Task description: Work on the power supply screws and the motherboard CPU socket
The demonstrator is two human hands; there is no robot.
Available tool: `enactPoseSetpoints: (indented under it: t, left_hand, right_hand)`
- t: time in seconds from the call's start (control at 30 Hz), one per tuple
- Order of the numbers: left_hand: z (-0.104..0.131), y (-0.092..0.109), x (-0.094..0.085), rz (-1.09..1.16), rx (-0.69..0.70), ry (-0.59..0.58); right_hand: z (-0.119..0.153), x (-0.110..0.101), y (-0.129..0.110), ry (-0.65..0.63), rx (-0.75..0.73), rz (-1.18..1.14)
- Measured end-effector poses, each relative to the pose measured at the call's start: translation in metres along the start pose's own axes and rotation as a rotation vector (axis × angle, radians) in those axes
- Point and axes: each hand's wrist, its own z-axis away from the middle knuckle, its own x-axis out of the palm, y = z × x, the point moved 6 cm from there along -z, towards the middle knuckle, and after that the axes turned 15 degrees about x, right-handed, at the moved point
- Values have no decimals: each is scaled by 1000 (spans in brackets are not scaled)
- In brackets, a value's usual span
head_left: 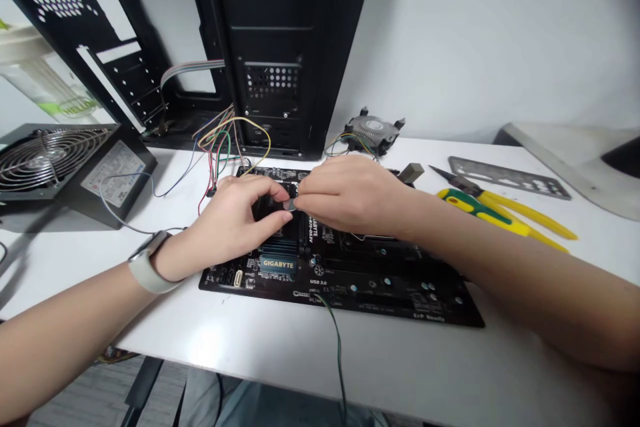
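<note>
A black Gigabyte motherboard [370,280] lies flat on the white table. Over its upper middle, my left hand [245,210] curves its thumb and index finger around a small silvery coin cell battery [291,205], apparently pinching it. From the other side, my right hand [350,193] reaches in with fingers pressed together at the battery's edge. Those fingertips partly cover the battery and the board beneath; whatever else they grip is hidden. A thin green cable [336,327] runs from the board's lower edge over the table's front edge.
An open black computer case [295,47] stands behind, with coloured wires [220,137] trailing toward the board. Left is a power supply [113,177]. A CPU cooler fan [373,128], yellow-handled pliers [530,213], a green-yellow tool [475,210] and an I/O shield [510,177] lie right.
</note>
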Motion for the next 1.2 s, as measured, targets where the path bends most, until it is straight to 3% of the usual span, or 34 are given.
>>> enactPoseSetpoints:
  t: [0.13, 0.27, 0.53, 0.77, 1.0, 1.2]
  left_hand:
    - [1, -6, 3, -150, -10, -151]
    - [4, -10, 9, -276, -33, -243]
    - [7, -9, 14, -300, -6, -255]
    - [7, -9, 15, -308, 14, -244]
    - [4, -6, 13, -183, -15, -196]
    - [3, -7, 14, -165, 12, -201]
  right_hand:
    - [4, 15, 2, -79, -8, 4]
    - [7, 24, -1, -47, -37, 5]
    - [7, 29, -8, -106, -52, 63]
    - [7, 26, -9, -81, -81, 41]
    - [7, 24, -3, -85, -35, 90]
    - [7, 21, -7, 24, -73, 25]
